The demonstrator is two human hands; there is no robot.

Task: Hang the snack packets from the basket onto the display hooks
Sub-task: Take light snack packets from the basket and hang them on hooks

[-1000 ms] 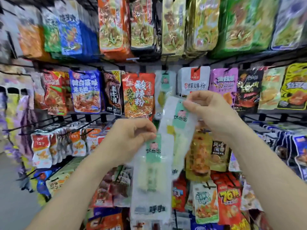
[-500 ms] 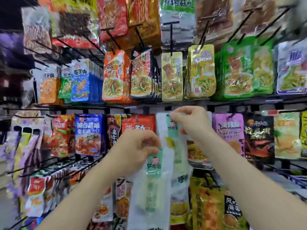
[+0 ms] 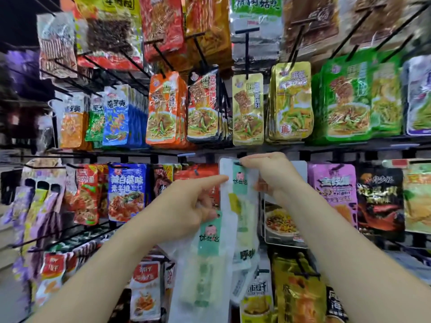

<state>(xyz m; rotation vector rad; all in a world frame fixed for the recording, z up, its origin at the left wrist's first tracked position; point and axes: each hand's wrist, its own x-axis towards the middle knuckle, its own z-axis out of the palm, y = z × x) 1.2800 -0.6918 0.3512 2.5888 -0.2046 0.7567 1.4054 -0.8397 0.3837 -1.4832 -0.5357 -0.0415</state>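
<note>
My right hand covers the top right corner of the upper white packet, so I cannot tell whether it hangs on anything. My left hand hides the top of the lower white packet, whose bottom runs off the lower edge of the frame, as do both my forearms. The purple packets at far left are smeared. The top row of packets is cut by the upper edge, its print unreadable.
</note>
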